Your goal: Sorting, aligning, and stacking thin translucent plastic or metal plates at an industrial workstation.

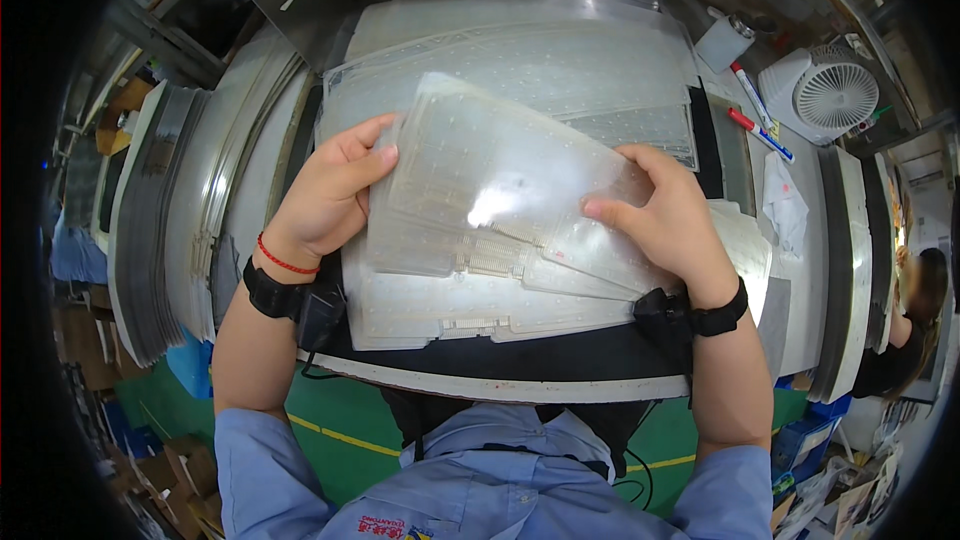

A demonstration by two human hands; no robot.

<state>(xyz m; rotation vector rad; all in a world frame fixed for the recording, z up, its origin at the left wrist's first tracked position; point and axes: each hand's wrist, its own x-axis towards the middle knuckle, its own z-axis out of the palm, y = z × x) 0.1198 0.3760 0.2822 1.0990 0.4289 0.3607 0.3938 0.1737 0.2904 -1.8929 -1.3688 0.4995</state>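
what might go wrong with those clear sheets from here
One may slip free: the clear sheets between the left hand and right hand are fanned unevenly, with their edges out of line.
The black device at the right wrist appears close to the sheets underneath and might brush or nudge them.
Bright glare on the top held sheet could make a scratch there easy to miss.
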